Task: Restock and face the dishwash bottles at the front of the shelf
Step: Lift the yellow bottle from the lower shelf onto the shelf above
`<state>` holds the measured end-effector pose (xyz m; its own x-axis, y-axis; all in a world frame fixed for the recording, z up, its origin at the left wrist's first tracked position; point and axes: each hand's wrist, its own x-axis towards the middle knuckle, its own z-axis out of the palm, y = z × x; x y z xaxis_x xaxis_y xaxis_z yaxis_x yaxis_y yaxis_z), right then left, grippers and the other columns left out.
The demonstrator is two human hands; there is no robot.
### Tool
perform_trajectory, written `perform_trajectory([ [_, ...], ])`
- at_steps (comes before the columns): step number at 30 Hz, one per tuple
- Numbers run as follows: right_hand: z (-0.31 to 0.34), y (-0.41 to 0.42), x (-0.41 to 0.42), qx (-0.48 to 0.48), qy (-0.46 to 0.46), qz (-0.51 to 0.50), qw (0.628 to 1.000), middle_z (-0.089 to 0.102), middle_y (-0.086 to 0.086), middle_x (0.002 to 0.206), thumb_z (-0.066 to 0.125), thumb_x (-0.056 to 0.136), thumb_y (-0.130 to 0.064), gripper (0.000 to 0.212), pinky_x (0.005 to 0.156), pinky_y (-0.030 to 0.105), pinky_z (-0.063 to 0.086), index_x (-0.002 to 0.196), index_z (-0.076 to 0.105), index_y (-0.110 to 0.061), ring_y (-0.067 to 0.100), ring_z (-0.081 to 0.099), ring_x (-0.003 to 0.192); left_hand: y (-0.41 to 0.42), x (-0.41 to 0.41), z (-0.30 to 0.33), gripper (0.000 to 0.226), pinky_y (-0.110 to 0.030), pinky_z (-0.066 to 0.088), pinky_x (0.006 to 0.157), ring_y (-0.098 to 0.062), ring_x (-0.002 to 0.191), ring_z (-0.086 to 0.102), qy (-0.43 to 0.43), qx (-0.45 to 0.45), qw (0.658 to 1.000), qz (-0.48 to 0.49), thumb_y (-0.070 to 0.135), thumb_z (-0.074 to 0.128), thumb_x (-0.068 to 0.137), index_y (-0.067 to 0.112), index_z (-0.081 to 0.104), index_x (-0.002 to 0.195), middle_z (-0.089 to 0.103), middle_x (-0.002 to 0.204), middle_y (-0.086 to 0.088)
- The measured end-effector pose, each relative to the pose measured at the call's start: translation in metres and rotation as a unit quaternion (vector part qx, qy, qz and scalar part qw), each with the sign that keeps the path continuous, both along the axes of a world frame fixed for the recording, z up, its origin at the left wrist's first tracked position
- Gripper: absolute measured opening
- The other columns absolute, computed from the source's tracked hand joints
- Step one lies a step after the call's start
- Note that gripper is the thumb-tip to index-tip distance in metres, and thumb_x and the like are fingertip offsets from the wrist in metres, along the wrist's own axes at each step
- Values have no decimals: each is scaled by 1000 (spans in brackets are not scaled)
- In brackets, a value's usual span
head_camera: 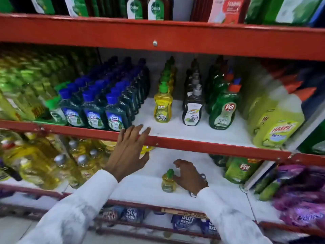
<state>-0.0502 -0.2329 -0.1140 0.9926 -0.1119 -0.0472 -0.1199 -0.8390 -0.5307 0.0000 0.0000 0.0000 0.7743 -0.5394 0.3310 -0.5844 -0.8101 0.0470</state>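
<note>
On the middle shelf (193,132) stand rows of dishwash bottles: dark green ones with blue caps (115,115), a yellow Super bottle (162,107), a black Super bottle (192,110) and a green Pril bottle (223,111). My left hand (129,154) is open, fingers spread over the red shelf lip beside the blue-capped row. On the lower shelf (140,184) a small yellow bottle with a green cap (168,181) stands upright. My right hand (190,175) is curled at its right side, fingers touching it.
Yellow Harpic jugs (276,127) crowd the middle shelf's right end. The lower shelf holds yellow bottles with silver caps (58,166) on the left and green Pril refill packs (241,169) on the right. Dettol bottles (146,8) stand on the top shelf.
</note>
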Motion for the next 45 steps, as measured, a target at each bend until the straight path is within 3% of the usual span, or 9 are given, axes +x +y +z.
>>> perform_trajectory([
  [3,-14,12,9,13,88,3,996,57,12,138,70,86,-27,60,108,30,41,140,48,-13,29,52,130,2,5,-10,80,-58,20,122,-36,146,29,26,24,999,9,46,60,84,23,26,153,37,157,-10],
  [10,-20,18,15,28,63,-24,997,67,15,114,74,79,-18,29,93,29,49,106,72,-10,31,63,109,5,8,-19,79,-56,16,125,-33,147,27,33,-8,999,-5,42,60,85,27,22,153,39,156,-5],
  [15,24,16,-9,62,-34,-28,997,73,-1,104,83,69,-21,34,81,18,47,102,77,-23,14,67,90,7,10,-23,77,-55,12,126,-30,147,27,46,-70,996,-19,33,66,84,29,29,152,43,153,-3],
  [21,138,11,-29,167,-165,-10,972,70,-24,67,86,62,-25,33,55,8,43,93,76,-30,-3,59,54,3,11,-24,74,-53,10,126,-29,146,31,55,-120,991,-23,27,70,80,29,40,147,48,149,-1],
  [28,237,10,2,204,-266,3,942,78,-13,75,91,62,-28,34,58,17,55,94,78,-28,-2,65,60,5,10,-20,72,-48,8,127,-25,145,33,59,-142,988,-29,24,66,81,32,40,147,49,148,4],
  [34,245,29,60,156,-268,-8,951,78,-6,83,91,64,-24,33,75,35,63,94,79,-17,7,72,75,6,9,-20,75,-42,5,126,-21,142,33,57,-144,988,-25,24,64,78,36,38,147,50,145,7],
  [36,237,36,76,130,-257,-12,958,79,-1,89,91,65,-25,37,76,29,62,98,78,-14,9,72,79,6,10,-21,75,-40,2,125,-19,141,33,57,-144,988,-24,25,63,78,38,38,147,49,144,8],
  [39,227,42,93,112,-243,-29,963,75,-3,89,91,64,-26,43,58,-3,43,102,76,-14,5,65,74,6,11,-22,74,-39,2,125,-19,141,33,58,-141,988,-23,26,62,77,38,38,146,49,144,9],
  [45,214,47,107,102,-246,-32,963,77,-2,97,89,66,-33,50,59,-6,37,111,74,-16,5,65,78,5,9,-23,74,-46,10,126,-21,142,33,55,-143,988,-24,23,63,76,36,39,145,49,144,8],
])
